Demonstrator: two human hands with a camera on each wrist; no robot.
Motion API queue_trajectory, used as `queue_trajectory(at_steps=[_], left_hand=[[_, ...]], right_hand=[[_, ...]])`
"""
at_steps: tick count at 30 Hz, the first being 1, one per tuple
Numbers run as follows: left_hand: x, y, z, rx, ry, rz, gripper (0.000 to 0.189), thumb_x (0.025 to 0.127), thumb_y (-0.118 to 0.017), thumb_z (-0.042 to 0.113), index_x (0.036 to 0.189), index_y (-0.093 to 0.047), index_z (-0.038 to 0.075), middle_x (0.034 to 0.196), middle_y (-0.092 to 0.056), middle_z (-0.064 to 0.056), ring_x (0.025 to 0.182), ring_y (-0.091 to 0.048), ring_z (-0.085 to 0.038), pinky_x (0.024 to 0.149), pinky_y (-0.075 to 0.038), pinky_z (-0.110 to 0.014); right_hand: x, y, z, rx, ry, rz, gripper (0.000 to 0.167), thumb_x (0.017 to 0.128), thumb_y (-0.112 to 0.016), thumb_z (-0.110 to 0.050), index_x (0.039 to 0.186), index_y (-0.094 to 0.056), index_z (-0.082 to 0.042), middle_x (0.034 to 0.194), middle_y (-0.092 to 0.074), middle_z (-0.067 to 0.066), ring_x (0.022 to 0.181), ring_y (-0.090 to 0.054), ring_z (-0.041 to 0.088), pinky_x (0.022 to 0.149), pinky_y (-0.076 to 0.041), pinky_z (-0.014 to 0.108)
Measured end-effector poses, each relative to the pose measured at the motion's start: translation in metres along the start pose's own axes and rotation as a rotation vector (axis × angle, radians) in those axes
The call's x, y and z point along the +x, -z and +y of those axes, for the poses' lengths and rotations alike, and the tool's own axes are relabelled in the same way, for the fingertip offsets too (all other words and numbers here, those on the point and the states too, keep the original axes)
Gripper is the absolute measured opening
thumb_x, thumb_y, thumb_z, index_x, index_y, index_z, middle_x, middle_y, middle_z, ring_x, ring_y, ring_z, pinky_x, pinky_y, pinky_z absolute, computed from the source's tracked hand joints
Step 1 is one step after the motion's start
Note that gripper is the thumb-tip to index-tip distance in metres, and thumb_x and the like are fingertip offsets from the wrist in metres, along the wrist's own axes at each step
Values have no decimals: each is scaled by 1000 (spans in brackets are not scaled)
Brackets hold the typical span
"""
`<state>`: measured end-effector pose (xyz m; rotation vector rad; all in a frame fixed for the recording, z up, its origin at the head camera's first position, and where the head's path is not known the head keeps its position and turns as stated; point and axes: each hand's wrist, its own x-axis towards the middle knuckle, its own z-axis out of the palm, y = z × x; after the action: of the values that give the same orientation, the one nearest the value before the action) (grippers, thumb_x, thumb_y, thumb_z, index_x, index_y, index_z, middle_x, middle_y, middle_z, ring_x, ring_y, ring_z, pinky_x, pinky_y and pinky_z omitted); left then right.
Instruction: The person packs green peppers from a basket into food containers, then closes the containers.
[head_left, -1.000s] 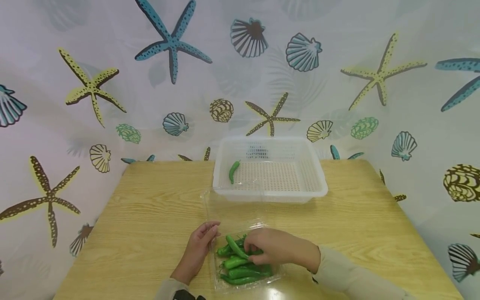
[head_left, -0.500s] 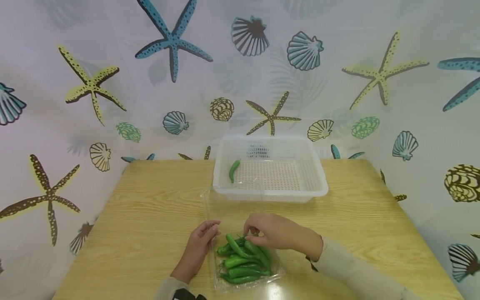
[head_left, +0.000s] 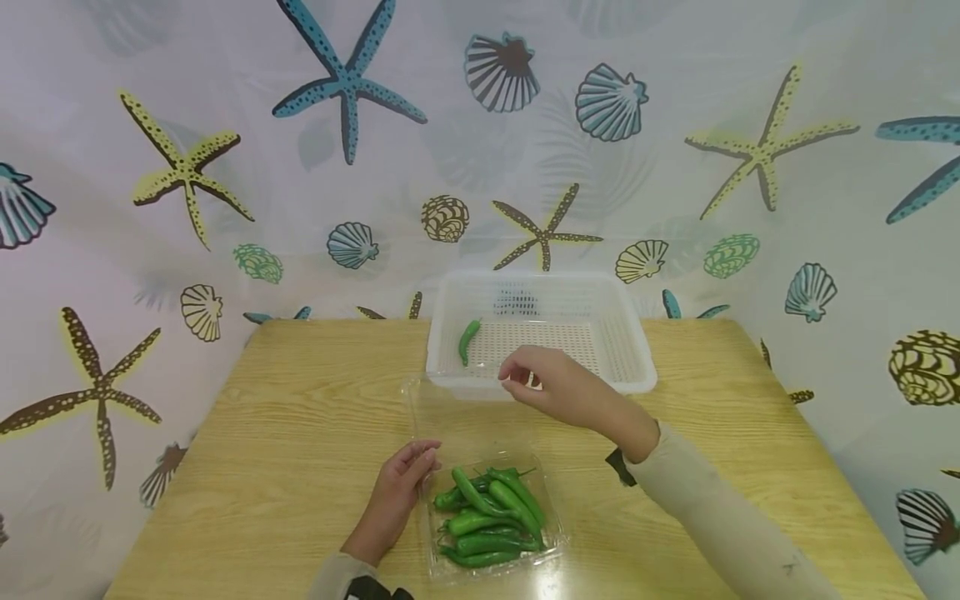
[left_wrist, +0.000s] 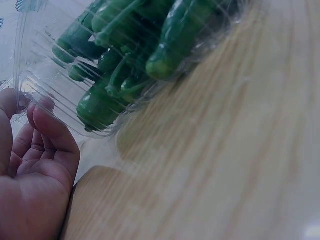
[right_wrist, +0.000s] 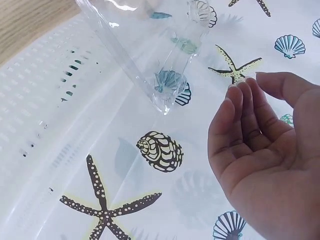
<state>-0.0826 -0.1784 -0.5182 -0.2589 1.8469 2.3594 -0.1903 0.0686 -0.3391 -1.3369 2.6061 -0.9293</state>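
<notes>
Several green chili peppers (head_left: 480,525) lie in the base of a hinged clear plastic container (head_left: 553,552) near the front of the table. My left hand (head_left: 402,483) is at the container's left back corner. In the left wrist view, its thumb and finger pinch the clear rim. The container's lid (head_left: 457,421) is folded back and reaches the basket's front rim. My right hand (head_left: 570,392) hovers by the lid's far right corner, fingers loosely curled. The right wrist view shows its fingertips apart from the lid (right_wrist: 165,75), with nothing between them.
Behind the lid stands a white perforated plastic basket (head_left: 640,375) with one green chili pepper (head_left: 468,342) at its left side. A curtain (head_left: 675,50) printed with starfish and shells hangs round the back and sides of the wooden table (head_left: 300,417).
My right hand has left the peppers in the container and moved away from me, up to the lid's far edge. My left hand has stayed at the container's corner.
</notes>
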Motion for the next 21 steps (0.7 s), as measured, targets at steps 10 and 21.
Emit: queue_trajectory(at_steps=[10, 21], left_hand=[[2, 0, 0, 8, 8, 3, 50, 89, -61, 37, 123, -54, 1, 106, -56, -19, 91, -55, -17, 70, -46, -21], [0, 0, 3, -6, 39, -9, 50, 90, -60, 35, 125, -52, -1, 102, -57, -13, 89, -53, -17, 71, -46, -22]], right_hand=[[41, 12, 14, -24, -37, -24, 9, 93, -57, -16, 98, -62, -11, 88, -59, -5, 82, -54, 9, 73, -48, 32], [87, 22, 47, -60, -134, -165, 15, 95, -55, -20, 102, -63, -11, 98, -62, 0, 93, -56, 14, 82, -46, 34]])
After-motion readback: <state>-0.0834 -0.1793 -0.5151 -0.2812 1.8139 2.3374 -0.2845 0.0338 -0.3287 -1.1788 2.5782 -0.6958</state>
